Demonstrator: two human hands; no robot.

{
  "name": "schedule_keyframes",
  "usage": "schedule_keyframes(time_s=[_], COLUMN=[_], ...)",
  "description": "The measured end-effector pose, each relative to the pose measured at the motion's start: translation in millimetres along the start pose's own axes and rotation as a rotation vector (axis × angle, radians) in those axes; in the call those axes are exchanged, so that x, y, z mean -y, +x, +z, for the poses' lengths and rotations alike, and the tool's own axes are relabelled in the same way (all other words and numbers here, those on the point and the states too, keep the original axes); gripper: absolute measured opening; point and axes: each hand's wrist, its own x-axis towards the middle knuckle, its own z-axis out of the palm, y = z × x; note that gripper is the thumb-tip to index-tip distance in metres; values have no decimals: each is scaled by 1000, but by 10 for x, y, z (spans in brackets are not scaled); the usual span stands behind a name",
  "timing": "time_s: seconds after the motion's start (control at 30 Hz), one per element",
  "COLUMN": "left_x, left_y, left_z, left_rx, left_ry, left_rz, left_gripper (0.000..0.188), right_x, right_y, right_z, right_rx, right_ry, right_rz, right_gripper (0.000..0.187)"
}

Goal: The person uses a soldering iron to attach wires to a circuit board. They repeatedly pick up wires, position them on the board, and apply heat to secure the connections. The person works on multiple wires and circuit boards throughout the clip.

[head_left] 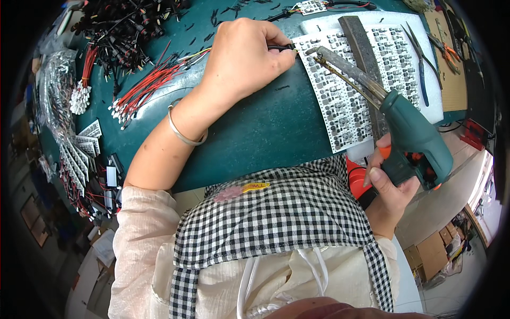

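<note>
My left hand (239, 58) is closed in a pinch on a thin black cable (280, 48), whose end meets the left edge of a white circuit board panel (336, 109). My right hand (396, 194) is wrapped round the handle of a green soldering gun (417, 130) with an orange trigger. The gun's tip points up and left over the panel, close to the cable end. Rows of small dark parts cover the panel. A dark flat bar (362, 56) lies across it, and a white foam sheet (433, 101) is beneath.
Pliers with blue handles (422, 69) rest on the foam's right side, near orange-handled cutters (450, 53). Black connector cables (127, 32) pile up at far left, above red wires with white plugs (151, 87). Loose board strips (77, 159) hang by the table's left edge.
</note>
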Motion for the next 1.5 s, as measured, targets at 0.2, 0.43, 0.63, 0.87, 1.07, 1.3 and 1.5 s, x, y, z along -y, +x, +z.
schedule_keyframes(time_s=[0.2, 0.43, 0.63, 0.87, 1.07, 1.3, 1.5], left_x=[17, -127, -133, -182, -144, -171, -181], left_y=[74, 91, 83, 43, 36, 32, 20], left_z=[-44, -124, -117, -109, -78, -105, -87], left_rx=[69, 137, 110, 81, 41, 38, 29], left_ry=[-130, -183, -151, -169, -129, -122, -124], left_rz=[-112, -241, -202, -208, -124, -141, -150], left_gripper=[20, 25, 26, 24, 24, 25, 24], right_x=[-47, -16, -84, -66, -73, 123, 90], right_y=[-16, -31, -33, -24, -37, 80, 68], right_z=[-29, 43, 27, 67, 63, -3, 30], right_rx=[27, -32, 10, 58, 37, -11, -23], right_ry=[-17, -14, -47, -103, -71, 52, 44], right_rz=[5, 48, 4, -14, 56, 20, 12], right_gripper=[51, 53, 56, 55, 52, 63, 66])
